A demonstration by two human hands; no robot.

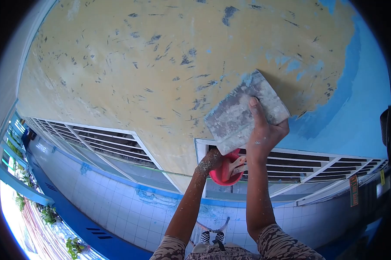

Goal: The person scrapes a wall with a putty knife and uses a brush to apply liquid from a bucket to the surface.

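Note:
My right hand [265, 132] grips a wide, flat plate-like tool [243, 112] smeared with whitish compound, its thumb pressed on the face. The tool is tilted against or close to a yellowish wall [117, 65] with dark scuffs and blue paint patches. Below the tool, my left hand [212, 161] is at a red bucket [224, 173]; its fingers are largely hidden behind the tool and the bucket's edge. Inside the bucket lies a pale, smeared handle-like object [235, 168].
Louvred windows [104, 141] run below the wall on both sides. Blue paint [360, 95] covers the right wall. Far below are a tiled floor [130, 216], my checkered shoes [212, 236] on a stand, a blue ledge and plants [74, 247]. A small sign [354, 190] hangs right.

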